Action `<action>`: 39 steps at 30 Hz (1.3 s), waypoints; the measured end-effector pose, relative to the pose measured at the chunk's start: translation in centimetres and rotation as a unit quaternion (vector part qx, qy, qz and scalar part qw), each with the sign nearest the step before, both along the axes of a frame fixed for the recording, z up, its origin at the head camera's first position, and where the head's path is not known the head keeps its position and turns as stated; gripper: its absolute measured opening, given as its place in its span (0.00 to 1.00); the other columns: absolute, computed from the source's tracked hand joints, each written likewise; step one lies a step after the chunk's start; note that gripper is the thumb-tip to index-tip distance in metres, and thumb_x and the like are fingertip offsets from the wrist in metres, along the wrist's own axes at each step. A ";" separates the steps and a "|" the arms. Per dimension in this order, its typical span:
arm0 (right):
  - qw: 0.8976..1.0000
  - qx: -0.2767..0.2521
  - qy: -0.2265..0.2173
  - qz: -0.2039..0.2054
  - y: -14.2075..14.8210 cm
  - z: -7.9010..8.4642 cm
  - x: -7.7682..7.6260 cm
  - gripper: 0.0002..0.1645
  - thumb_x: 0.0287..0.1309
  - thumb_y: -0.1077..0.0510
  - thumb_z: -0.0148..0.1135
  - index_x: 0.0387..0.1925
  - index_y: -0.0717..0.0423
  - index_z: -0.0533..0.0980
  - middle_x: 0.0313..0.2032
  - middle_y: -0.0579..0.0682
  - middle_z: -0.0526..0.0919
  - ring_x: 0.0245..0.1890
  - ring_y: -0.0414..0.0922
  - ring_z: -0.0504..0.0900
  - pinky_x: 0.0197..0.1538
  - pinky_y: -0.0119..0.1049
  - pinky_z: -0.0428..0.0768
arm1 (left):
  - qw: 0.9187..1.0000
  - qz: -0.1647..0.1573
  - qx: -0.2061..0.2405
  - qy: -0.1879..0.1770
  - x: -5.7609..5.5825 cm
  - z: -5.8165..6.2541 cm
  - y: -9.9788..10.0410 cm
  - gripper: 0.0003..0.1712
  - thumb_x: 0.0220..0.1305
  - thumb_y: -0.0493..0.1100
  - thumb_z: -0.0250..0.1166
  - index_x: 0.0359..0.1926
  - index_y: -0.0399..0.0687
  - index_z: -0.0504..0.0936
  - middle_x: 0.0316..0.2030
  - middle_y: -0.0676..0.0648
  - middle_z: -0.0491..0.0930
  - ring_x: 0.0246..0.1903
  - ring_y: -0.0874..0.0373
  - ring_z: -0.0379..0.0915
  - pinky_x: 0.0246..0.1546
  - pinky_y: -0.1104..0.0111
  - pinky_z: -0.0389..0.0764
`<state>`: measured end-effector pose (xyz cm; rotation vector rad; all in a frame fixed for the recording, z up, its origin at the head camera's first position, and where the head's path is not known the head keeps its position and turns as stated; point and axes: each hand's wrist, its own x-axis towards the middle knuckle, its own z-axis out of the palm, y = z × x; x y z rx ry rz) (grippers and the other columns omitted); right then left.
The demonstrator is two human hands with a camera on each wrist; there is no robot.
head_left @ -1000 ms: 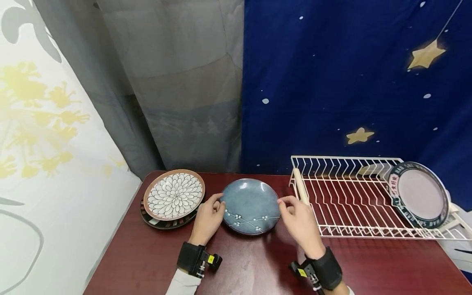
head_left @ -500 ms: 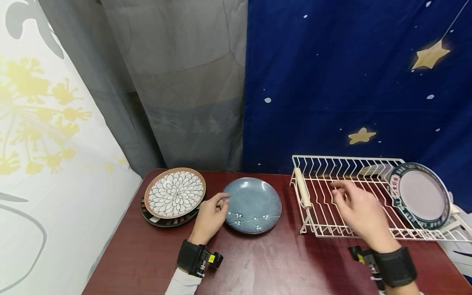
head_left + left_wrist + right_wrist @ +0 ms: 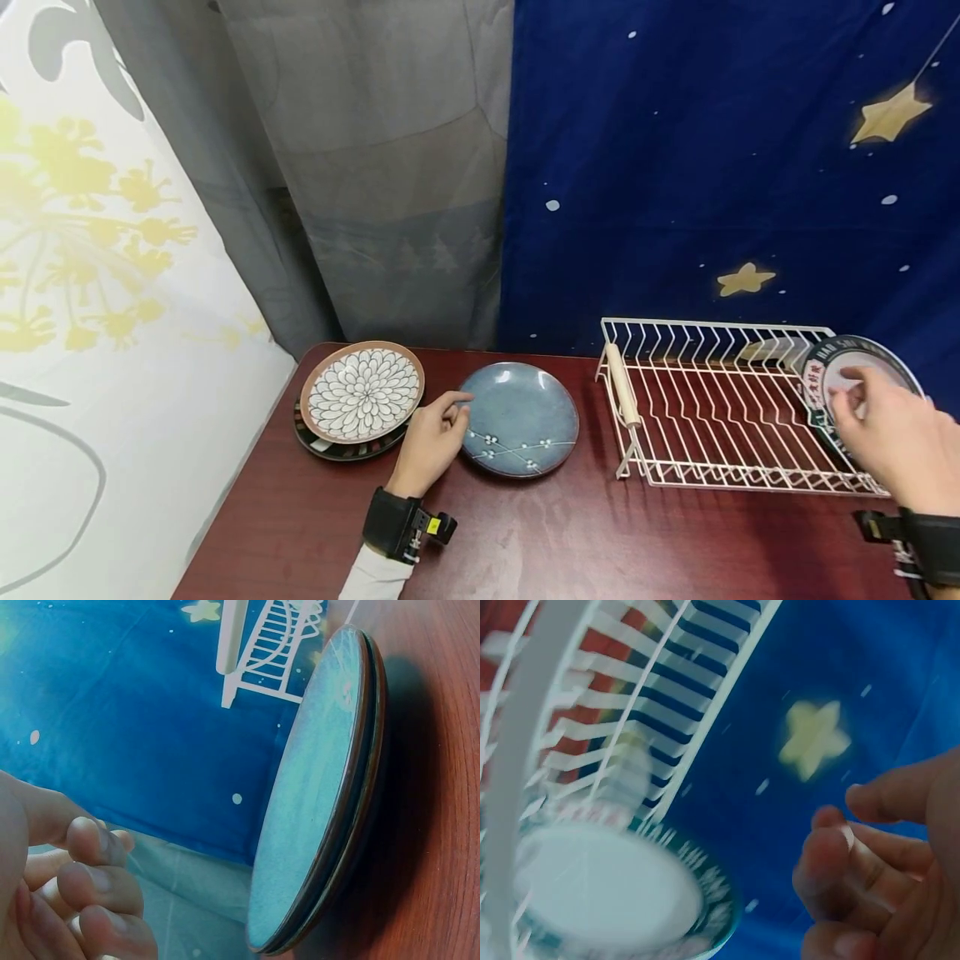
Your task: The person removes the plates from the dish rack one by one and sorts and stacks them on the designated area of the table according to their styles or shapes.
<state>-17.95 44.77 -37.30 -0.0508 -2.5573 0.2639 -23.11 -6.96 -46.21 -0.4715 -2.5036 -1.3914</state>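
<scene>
My left hand (image 3: pixel 431 437) hovers by the left edge of a round blue plate (image 3: pixel 517 417) with a white blossom pattern, its fingers loosely bent and nothing held. From the left wrist, a gap separates those fingers from the blue plate (image 3: pixel 307 802), where a second rim shows directly under the first. At the far right, my right hand (image 3: pixel 900 433) is raised before a plate with a dark green lettered rim (image 3: pixel 815 379), covering part of it. That lettered plate (image 3: pixel 607 885) leans in the rack; the right fingers (image 3: pixel 825 862), loosely curled, are apart from it.
A white wire dish rack (image 3: pixel 750 489) with a wooden handle (image 3: pixel 622 386) stands right of the blue plate. On the left, a brown-rimmed petal-patterned plate (image 3: pixel 365 392) lies on a darker plate (image 3: pixel 345 452). Curtains hang behind the red-brown table (image 3: pixel 525 550).
My right hand has left the blue plate's right edge and swept right across the rack to the lettered plate. The left hand has stayed beside the blue plate.
</scene>
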 end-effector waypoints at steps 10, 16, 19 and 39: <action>0.966 -0.206 0.150 -0.052 6.0 -5.1 -0.5 0.35 0.47 0.66 0.51 0.59 0.76 0.56 0.50 0.81 0.60 0.52 0.75 0.60 0.61 0.53 0.57 | 1.000 -0.006 0.003 0.005 0.0 0.1 0.1 0.11 0.65 0.41 0.55 0.46 0.59 0.78 0.12 0.56 0.61 0.08 0.64 0.51 0.14 0.73 0.62; 0.965 -0.227 0.114 -0.067 7.9 -7.2 -0.2 0.34 0.55 0.60 0.50 0.56 0.82 0.54 0.48 0.83 0.59 0.51 0.68 0.64 0.60 0.53 0.59 | 1.000 -0.008 -0.001 0.002 0.0 -0.1 0.2 0.11 0.66 0.42 0.55 0.47 0.60 0.78 0.12 0.56 0.60 0.08 0.63 0.51 0.15 0.73 0.62; 0.971 -0.205 0.109 -0.059 8.6 -7.9 -0.3 0.28 0.53 0.66 0.50 0.50 0.85 0.58 0.38 0.81 0.63 0.34 0.35 0.70 0.39 0.41 0.67 | 1.000 -0.009 0.000 0.000 0.0 -0.1 0.3 0.11 0.66 0.42 0.54 0.47 0.60 0.77 0.12 0.56 0.59 0.08 0.63 0.51 0.15 0.73 0.62; 0.969 -0.158 0.188 -0.017 9.7 -9.0 -0.9 0.08 0.43 0.78 0.46 0.28 0.86 0.64 0.13 0.66 0.62 0.21 0.14 0.47 0.15 0.32 0.48 | 1.000 -0.002 0.001 0.021 0.0 -0.4 0.3 0.11 0.65 0.41 0.55 0.47 0.57 0.78 0.11 0.58 0.60 0.07 0.66 0.51 0.14 0.74 0.63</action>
